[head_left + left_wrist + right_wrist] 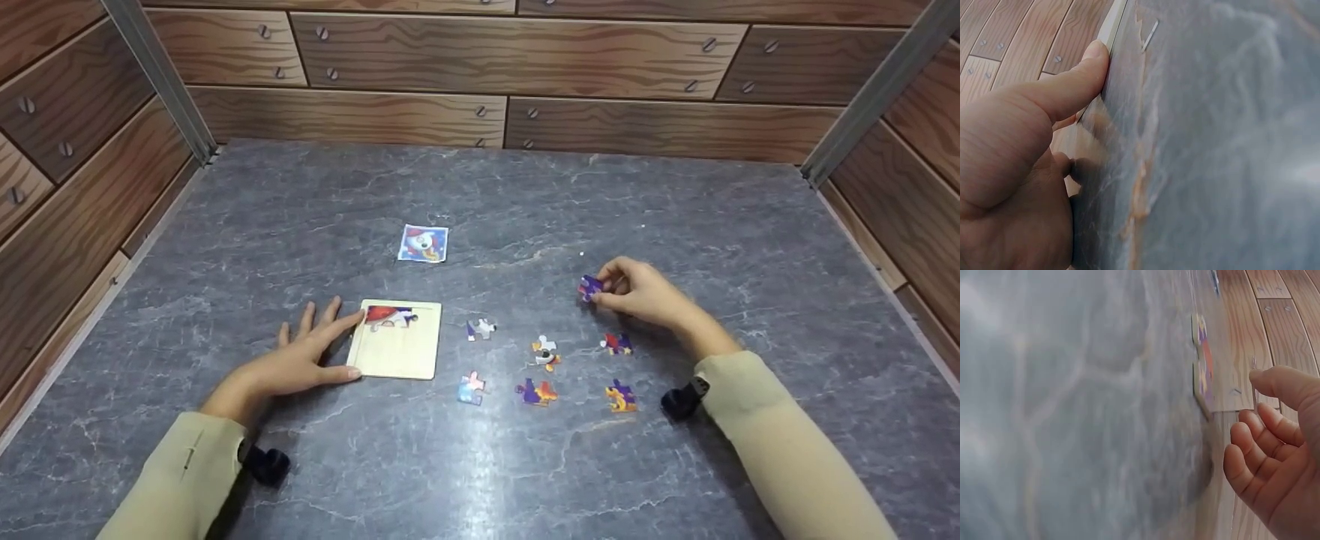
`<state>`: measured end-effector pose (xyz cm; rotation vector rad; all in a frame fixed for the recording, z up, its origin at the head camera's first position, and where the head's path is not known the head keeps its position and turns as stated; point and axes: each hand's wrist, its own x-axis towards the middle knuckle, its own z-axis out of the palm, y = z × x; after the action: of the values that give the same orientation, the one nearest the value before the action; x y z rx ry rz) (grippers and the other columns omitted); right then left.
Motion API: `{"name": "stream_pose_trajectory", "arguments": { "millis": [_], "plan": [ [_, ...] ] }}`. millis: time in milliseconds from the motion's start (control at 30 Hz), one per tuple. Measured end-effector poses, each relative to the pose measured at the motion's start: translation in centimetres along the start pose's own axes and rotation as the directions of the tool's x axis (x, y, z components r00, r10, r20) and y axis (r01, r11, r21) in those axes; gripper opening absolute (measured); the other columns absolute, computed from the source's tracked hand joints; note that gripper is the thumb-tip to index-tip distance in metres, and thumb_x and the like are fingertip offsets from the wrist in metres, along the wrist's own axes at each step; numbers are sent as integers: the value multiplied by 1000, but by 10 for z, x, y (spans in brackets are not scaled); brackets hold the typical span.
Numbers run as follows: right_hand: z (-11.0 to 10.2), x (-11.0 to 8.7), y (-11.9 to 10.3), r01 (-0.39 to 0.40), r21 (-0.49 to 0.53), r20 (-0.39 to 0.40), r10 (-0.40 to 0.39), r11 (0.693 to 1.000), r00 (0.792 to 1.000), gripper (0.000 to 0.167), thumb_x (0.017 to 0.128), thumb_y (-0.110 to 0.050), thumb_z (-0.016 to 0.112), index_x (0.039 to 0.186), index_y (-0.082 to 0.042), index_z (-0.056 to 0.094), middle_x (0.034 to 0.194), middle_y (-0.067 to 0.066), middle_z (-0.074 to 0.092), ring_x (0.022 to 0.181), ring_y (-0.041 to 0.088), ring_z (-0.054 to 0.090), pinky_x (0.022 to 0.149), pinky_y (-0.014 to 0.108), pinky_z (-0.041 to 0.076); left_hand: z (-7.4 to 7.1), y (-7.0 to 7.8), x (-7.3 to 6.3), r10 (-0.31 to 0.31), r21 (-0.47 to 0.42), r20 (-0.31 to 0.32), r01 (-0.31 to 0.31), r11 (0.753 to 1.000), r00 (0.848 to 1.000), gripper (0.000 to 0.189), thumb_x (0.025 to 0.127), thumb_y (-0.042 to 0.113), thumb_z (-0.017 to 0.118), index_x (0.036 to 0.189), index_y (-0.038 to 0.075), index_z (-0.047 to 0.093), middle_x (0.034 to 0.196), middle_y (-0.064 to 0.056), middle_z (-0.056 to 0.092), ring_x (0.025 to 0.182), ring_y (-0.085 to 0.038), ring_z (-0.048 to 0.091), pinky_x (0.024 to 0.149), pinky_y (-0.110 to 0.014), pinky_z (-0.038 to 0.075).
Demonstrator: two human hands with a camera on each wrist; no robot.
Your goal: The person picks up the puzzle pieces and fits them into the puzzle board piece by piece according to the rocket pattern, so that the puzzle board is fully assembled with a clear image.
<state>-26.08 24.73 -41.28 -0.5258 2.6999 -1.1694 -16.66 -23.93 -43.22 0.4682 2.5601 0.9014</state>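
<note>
My right hand (pixel 643 291) pinches a purple jigsaw piece (pixel 589 287) between thumb and fingertips, at the right of the loose pieces. In the right wrist view its other fingers (pixel 1252 455) are bent. My left hand (pixel 296 361) lies spread at the left side of a square wooden puzzle tray (pixel 397 356). Its index fingertip and thumb touch the tray's left edge; the thumb (pixel 1075 84) also shows in the left wrist view. Inside the tray's top left corner lie joined red, white and purple jigsaw pieces (pixel 390 316).
Between tray and right hand lie several loose jigsaw pieces: a grey-white one (pixel 480 328), a red and purple one (pixel 616 344), a pale blue and pink one (pixel 471 388), a purple and orange one (pixel 536 391). A small picture card (pixel 424 244) lies beyond the tray. Wood-patterned walls (pixel 517 56) enclose the table.
</note>
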Motion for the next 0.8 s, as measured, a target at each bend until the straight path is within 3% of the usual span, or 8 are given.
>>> {"name": "stream_pose_trajectory", "arguments": {
  "millis": [367, 567, 800],
  "plan": [
    [14, 0, -13, 64, 5, -13, -64, 998, 998, 29, 81, -9, 72, 101, 6, 57, 86, 10, 61, 69, 13, 55, 60, 18, 45, 0, 0, 0, 27, 8, -11, -27, 1000, 1000, 82, 85, 49, 61, 150, 26, 17, 154, -13, -12, 134, -36, -26, 96, -64, -20],
    [24, 1, -31, 94, 26, -2, -94, 995, 996, 28, 80, -3, 71, 100, 10, 56, 85, 16, 61, 70, 20, 54, 59, 18, 45, 0, 1, 0, 20, 9, -14, -20, 1000, 1000, 82, 85, 50, 61, 150, 25, 18, 154, -14, -12, 134, -38, -25, 95, -65, -21],
    [33, 9, -41, 115, 42, 22, -116, 993, 993, 29, 79, -12, 74, 99, 3, 58, 84, 8, 61, 69, 15, 55, 59, 20, 47, 1, 0, -1, 13, 5, -12, -12, 1000, 1000, 82, 84, 50, 61, 150, 26, 18, 154, -13, -12, 134, -37, -26, 95, -64, -21]
  ]
}}
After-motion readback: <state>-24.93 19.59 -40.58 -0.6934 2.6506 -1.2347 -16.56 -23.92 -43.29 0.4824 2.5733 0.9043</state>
